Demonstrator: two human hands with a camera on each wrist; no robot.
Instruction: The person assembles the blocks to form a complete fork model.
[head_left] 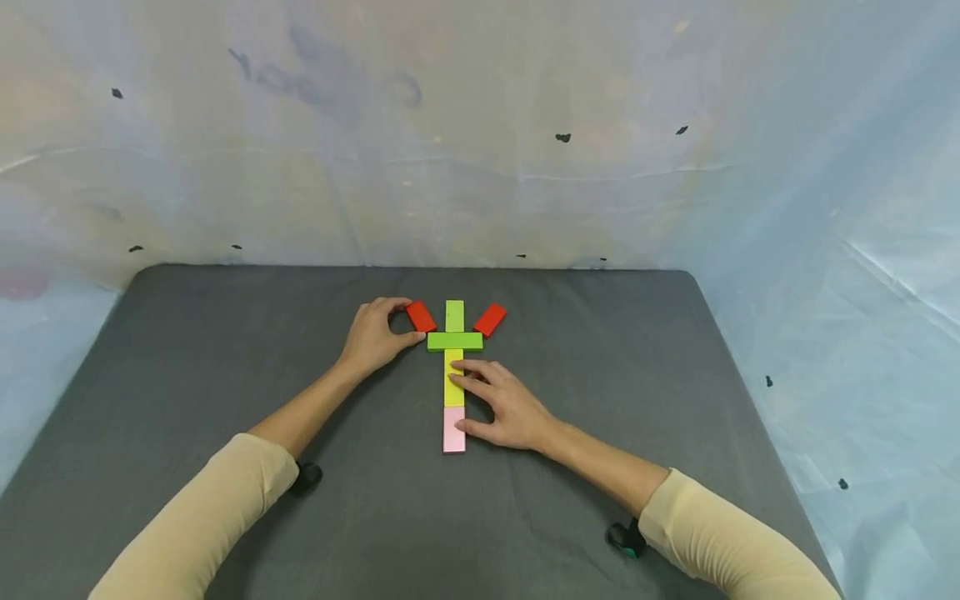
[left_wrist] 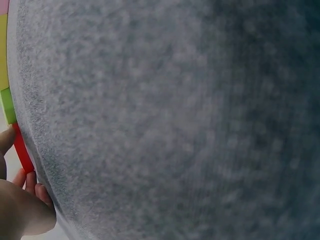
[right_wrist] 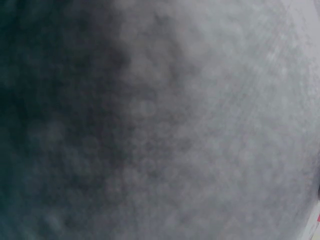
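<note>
Left hand (head_left: 372,335) pinches the left red block (head_left: 421,316) beside the green crossbar (head_left: 454,341); right hand (head_left: 504,405), grip open, rests flat-fingered on the yellow block (head_left: 453,388).

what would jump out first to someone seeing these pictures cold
The bright blocks in the middle of the grey table: a pink block, a yellow block and a green upright block in one line, with a green crossbar across it. Two red blocks slant at the top; the left hand pinches the left red block, the right red block lies free. The right hand rests its fingers on the yellow block.
</note>
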